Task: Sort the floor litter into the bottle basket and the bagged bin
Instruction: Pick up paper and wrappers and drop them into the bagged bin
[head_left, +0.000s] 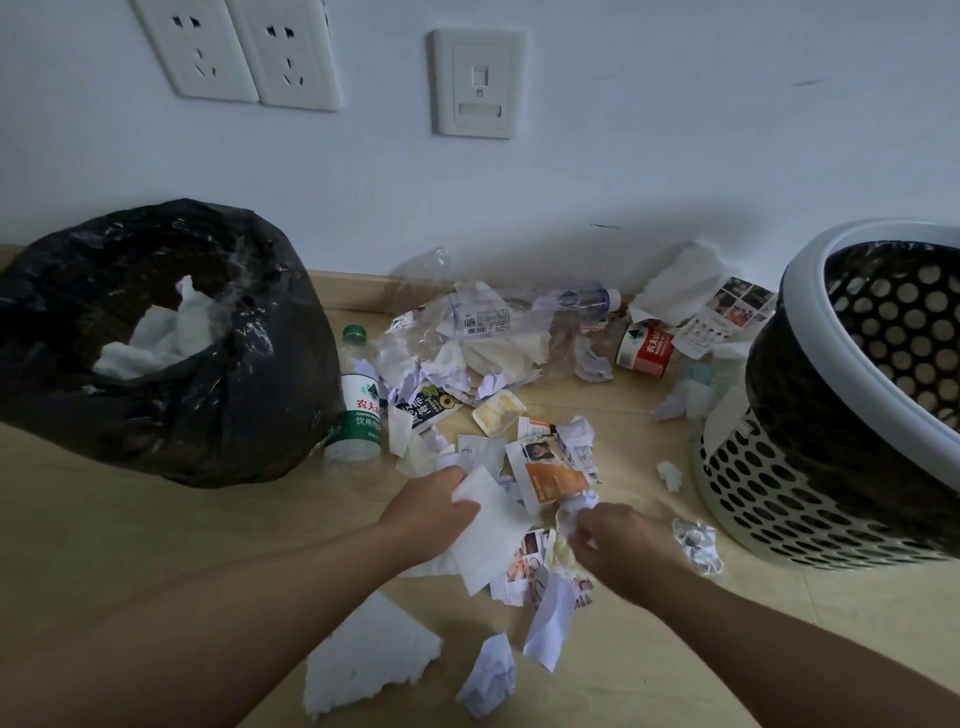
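Paper scraps, tissues and plastic bottles lie scattered on the wooden floor by the wall. My left hand pinches a white tissue sheet that hangs down over the pile. Just to its right, my right hand grips crumpled paper scraps. The black bagged bin stands at the left with white tissues inside. At the right stands the perforated white bottle basket with a dark lining. A green-capped bottle leans by the bin. A red-label bottle and a clear bottle lie near the wall.
A torn white sheet and a folded scrap lie on the floor near me. A crumpled ball sits beside the basket. A printed leaflet rests in the pile's middle. Wall sockets are mounted above.
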